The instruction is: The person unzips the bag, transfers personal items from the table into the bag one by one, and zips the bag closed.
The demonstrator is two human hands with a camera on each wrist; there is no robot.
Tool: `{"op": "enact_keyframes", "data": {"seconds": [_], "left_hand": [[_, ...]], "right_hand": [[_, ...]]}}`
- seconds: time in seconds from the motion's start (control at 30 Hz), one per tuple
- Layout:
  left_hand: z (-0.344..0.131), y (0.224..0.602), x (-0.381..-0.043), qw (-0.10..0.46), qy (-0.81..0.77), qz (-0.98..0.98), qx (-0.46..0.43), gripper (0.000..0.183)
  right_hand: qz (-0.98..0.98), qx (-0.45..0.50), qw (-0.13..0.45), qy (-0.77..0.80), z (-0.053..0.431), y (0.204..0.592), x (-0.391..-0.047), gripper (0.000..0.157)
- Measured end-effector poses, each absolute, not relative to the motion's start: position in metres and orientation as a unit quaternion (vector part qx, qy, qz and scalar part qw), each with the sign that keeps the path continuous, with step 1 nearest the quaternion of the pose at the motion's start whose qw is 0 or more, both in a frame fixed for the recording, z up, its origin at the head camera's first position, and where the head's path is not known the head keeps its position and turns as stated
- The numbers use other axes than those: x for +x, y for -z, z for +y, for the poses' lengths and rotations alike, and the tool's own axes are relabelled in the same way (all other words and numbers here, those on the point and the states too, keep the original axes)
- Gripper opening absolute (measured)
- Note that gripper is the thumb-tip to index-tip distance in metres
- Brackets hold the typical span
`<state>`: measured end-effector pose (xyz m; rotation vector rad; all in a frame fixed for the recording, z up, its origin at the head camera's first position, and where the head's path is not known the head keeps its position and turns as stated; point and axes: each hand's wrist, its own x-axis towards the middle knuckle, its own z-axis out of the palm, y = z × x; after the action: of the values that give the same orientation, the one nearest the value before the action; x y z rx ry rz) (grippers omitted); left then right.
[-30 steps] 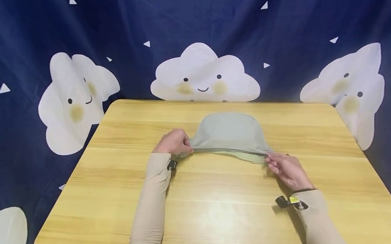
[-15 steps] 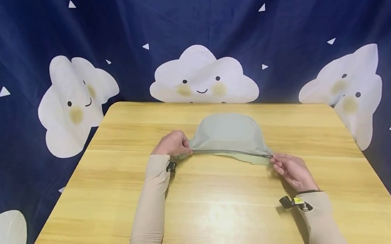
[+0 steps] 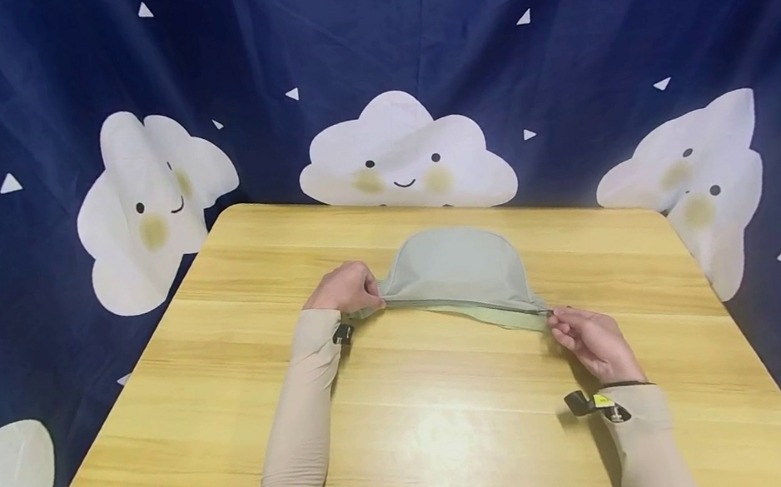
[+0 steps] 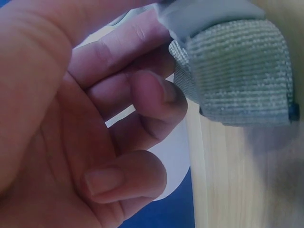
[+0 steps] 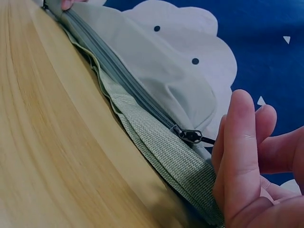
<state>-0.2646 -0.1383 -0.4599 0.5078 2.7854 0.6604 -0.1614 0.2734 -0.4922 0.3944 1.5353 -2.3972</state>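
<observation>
A pale grey-green zippered pouch (image 3: 457,263), rounded along its far side, lies on the wooden table (image 3: 418,424). At its left end my left hand (image 3: 344,288) pinches the fabric between thumb and forefinger, the other fingers loosely curled. My right hand (image 3: 596,343) pinches the cord of the black zipper pull (image 5: 191,136) at the right end. The zipper (image 5: 121,73) runs as one joined line between both hands. Woven webbing (image 5: 159,142) lies along the near side under it, and a folded webbing loop (image 4: 242,73) hangs by my left fingers.
A dark blue curtain (image 3: 342,23) with smiling white clouds hangs right behind the table's far edge. Both forearms, in beige sleeves (image 3: 300,425), reach over the near side. A small black wrist camera (image 3: 579,403) sits at the right wrist.
My right hand has moved a little to the right with the zipper pull, to the pouch's right end. The left hand keeps its pinch in place.
</observation>
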Motion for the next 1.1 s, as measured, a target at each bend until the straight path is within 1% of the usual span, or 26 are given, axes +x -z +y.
{"op": "enact_keyframes", "data": {"seconds": [0.43,0.67,0.87,1.1], "left_hand": [[-0.145,0.456,-0.261,0.113,-0.221,0.958,0.145,0.019],[-0.155,0.456,-0.26,0.121,-0.222,0.958,0.139,0.021],[-0.161,0.453,-0.259,0.119,-0.212,0.962,0.125,0.019],[-0.161,0.45,-0.259,0.14,-0.24,0.95,0.145,0.014]], "right_hand": [[0.548,0.143,0.128,0.814,0.282,0.495,-0.16,0.029],[0.554,0.144,0.132,0.809,0.276,0.495,-0.163,0.026],[0.57,0.14,0.141,0.797,0.27,0.495,-0.165,0.021],[0.595,0.125,0.152,0.779,0.272,0.493,-0.167,0.014]]}}
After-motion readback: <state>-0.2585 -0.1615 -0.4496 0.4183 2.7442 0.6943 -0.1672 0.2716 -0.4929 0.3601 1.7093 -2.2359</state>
